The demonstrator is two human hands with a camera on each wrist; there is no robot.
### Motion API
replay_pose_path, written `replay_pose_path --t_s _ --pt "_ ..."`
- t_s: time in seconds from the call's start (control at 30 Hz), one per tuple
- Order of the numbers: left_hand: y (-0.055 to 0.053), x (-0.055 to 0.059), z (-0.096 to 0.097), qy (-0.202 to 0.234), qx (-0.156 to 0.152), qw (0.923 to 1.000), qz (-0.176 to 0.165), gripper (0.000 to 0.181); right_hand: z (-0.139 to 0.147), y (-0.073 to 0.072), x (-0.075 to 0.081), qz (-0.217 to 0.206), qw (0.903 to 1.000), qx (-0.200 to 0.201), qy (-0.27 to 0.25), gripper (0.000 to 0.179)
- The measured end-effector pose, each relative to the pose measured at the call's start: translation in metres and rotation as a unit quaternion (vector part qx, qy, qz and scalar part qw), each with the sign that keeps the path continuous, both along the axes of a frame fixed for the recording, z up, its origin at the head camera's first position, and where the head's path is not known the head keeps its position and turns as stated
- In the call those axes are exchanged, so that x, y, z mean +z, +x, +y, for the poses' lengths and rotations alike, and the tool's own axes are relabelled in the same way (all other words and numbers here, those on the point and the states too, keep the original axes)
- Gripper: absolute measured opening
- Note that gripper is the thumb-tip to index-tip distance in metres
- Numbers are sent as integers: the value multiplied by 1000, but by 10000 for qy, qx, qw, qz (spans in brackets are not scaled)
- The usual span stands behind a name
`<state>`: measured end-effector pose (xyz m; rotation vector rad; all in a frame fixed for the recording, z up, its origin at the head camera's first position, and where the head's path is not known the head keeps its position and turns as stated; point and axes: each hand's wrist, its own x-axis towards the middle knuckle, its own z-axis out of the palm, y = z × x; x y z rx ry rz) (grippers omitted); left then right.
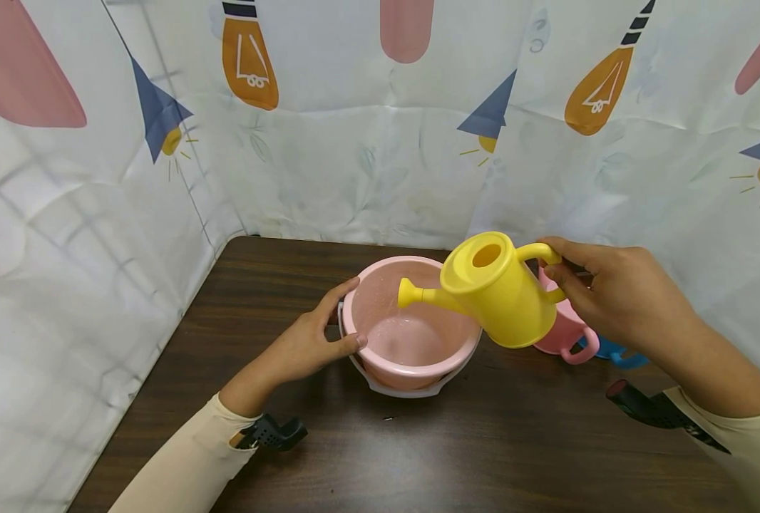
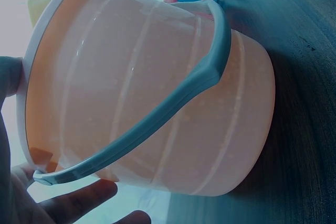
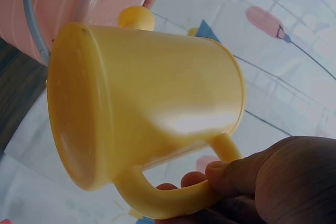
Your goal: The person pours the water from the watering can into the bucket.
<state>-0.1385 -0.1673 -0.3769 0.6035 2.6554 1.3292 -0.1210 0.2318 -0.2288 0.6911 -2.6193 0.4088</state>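
Note:
A pink bucket [image 1: 412, 370] with a lowered pale handle [image 2: 157, 116] stands on the dark wooden table. My left hand [image 1: 309, 342] holds its rim at the left side, thumb toward the front, fingers along the outer side. Over the bucket's right side tilts a yellow watering can [image 1: 508, 306], its spout pointing left into the bucket. Faint streaks of water show beneath the spout's head [image 1: 409, 293]. My right hand [image 1: 617, 285] grips the can by its looped handle [image 3: 173, 200], fingers curled round it, in the right wrist view too. The can hangs clear of the table.
Behind the watering can, on the right, stand a pink cup [image 1: 566, 331] and a blue cup [image 1: 611, 350], both partly hidden. A white printed cloth [image 1: 367, 164] hangs behind the table and along its left side.

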Motion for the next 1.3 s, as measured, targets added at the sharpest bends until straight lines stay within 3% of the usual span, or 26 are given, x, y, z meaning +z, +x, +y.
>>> replay_pose_path --t_s 0.8,1.3 --pt "1 1 0 -167 74 9998 75 90 0 1 0 88 9999 64 0 33" --pt "1 1 0 -28 -6 10000 -1 89 -1 1 0 93 9999 82 41 34"
